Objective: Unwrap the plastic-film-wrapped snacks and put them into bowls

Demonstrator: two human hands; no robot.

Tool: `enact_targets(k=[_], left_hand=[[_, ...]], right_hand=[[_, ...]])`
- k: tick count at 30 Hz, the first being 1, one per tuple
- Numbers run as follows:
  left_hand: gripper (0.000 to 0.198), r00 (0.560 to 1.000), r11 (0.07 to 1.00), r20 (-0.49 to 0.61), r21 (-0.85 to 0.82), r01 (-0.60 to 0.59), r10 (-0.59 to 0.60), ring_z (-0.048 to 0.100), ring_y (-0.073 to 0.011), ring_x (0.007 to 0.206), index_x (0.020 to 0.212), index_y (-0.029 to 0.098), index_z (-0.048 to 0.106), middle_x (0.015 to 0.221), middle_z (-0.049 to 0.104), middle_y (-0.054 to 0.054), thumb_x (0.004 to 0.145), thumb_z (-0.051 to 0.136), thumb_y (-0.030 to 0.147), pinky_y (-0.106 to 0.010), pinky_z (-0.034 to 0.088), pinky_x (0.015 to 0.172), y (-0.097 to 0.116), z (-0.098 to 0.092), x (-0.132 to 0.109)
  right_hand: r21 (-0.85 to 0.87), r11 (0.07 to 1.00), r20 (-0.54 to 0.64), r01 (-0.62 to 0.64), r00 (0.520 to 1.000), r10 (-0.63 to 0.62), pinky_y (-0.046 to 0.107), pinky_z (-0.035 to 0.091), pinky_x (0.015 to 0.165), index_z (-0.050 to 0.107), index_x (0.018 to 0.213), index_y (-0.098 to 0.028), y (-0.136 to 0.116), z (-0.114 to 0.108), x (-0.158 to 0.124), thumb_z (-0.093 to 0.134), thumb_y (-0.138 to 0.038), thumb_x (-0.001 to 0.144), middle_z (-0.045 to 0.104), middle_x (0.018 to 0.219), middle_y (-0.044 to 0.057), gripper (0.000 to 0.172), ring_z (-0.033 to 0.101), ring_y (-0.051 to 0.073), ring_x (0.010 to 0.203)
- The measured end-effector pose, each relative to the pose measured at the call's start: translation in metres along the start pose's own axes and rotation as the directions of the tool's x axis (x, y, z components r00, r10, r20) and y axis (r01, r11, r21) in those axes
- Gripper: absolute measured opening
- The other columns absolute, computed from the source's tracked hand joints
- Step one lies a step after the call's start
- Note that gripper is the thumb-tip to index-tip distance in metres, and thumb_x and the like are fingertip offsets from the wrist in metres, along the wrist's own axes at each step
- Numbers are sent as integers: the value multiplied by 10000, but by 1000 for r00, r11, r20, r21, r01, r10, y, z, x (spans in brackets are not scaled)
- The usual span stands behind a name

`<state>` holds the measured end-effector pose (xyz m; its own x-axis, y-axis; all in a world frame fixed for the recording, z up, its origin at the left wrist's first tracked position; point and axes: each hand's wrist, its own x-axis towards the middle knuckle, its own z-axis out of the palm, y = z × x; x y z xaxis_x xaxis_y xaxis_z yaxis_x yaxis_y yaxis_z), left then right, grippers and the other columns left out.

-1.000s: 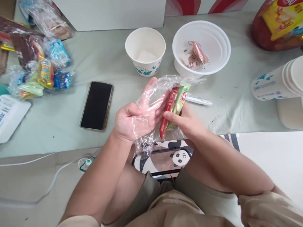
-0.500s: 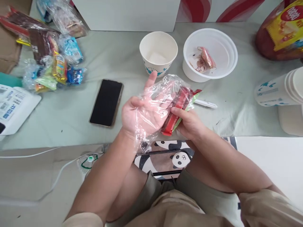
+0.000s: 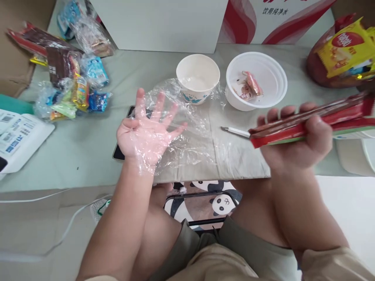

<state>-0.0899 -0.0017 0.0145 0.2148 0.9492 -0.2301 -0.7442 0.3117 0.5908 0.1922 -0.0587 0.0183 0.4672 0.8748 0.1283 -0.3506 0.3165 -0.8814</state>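
Note:
My left hand (image 3: pixel 146 134) is open, palm up with fingers spread, above the table's front left of centre. A clear plastic film (image 3: pixel 191 142) clings over its palm and stretches rightward across the cloth. Under that hand a dark phone (image 3: pixel 119 152) is mostly covered. On the right, my right hand (image 3: pixel 299 152) is closed around several long red snack packets (image 3: pixel 310 117), lifted above the table and slightly blurred. A white pen-like cutter (image 3: pixel 237 132) lies just left of them. Behind the film stands a white paper cup (image 3: pixel 197 78) with a blue leaf print.
A white plastic bowl (image 3: pixel 254 82) holds a pink wrapper. Wrapped snacks (image 3: pixel 73 78) pile up at the left, near a white package (image 3: pixel 25 136). A large white box (image 3: pixel 164 23) stands at the back. A jar with yellow packets (image 3: pixel 336 58) is at the far right.
My hands have moved apart: the right carried the snack packets up and to the right, away from the film. My left hand shifted left over the phone, and the film now spreads out.

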Motion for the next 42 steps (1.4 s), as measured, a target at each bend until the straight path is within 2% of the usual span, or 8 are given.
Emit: enact_targets(k=[5,9,13,19,26,32,36,42], left_hand=[[553,990,991,56,-8,130,-129,478,-441,1510,1244,389,675,1425,680,-7,730,511,266,-839,412,1096,-5,9,1],[606,978,981,95,-21,191,-188,466,-458,1516,1289,405,636,1404,674,-20,713,501,274,-870,363,1098,-8,9,2],[711,973,978,106,-33,208,-203,457,-459,1520,1380,428,567,1412,665,-32,690,507,269,-861,349,1114,-7,7,3],[806,941,955,182,-19,295,-286,341,-521,1574,1476,481,486,1516,594,-30,692,493,296,-910,352,1048,-7,5,1],[1018,832,868,253,83,489,-493,383,-625,1507,1622,576,192,1640,478,-60,683,485,315,-1026,285,832,-11,13,-12],[870,771,786,173,243,569,-612,715,-526,1158,1533,369,485,1402,689,-164,666,559,349,-534,642,529,-4,4,-1],[735,832,763,-33,379,523,-554,746,-523,1056,1280,136,684,1163,774,-236,643,533,471,-266,499,376,7,-5,14],[994,903,769,-93,492,409,-420,642,-604,1259,1200,78,745,1218,767,-286,700,455,887,-604,640,801,9,-16,9]], right_hand=[[-398,910,-130,116,975,-181,370,634,691,614,852,-277,-15,12,84,764,-71,676,623,913,-28,310,636,122,638],[-710,704,23,12,1000,7,440,649,886,600,992,-292,-16,15,143,884,-114,687,656,913,-28,453,677,172,808],[-908,417,-38,-30,999,-11,662,576,1027,661,1147,-334,-20,1,142,1030,-354,576,726,1115,61,680,695,336,1048],[-707,639,288,303,949,-130,608,520,1168,625,1239,-349,-1,-9,46,759,-528,900,722,1275,61,406,681,315,1280],[-538,728,628,425,778,10,588,378,1298,363,1612,-362,55,-12,-16,897,-603,711,435,1688,94,1075,426,361,1575],[-598,735,461,320,887,-11,393,593,833,785,1008,-289,51,0,-16,682,-447,957,777,862,26,195,735,210,804],[-609,781,304,139,950,68,307,494,559,729,665,-244,39,3,-13,607,-614,978,626,528,-2,500,577,142,496],[-386,898,-66,-211,977,202,260,309,341,610,621,-235,40,-5,0,632,-763,901,465,423,-43,598,346,92,321]])
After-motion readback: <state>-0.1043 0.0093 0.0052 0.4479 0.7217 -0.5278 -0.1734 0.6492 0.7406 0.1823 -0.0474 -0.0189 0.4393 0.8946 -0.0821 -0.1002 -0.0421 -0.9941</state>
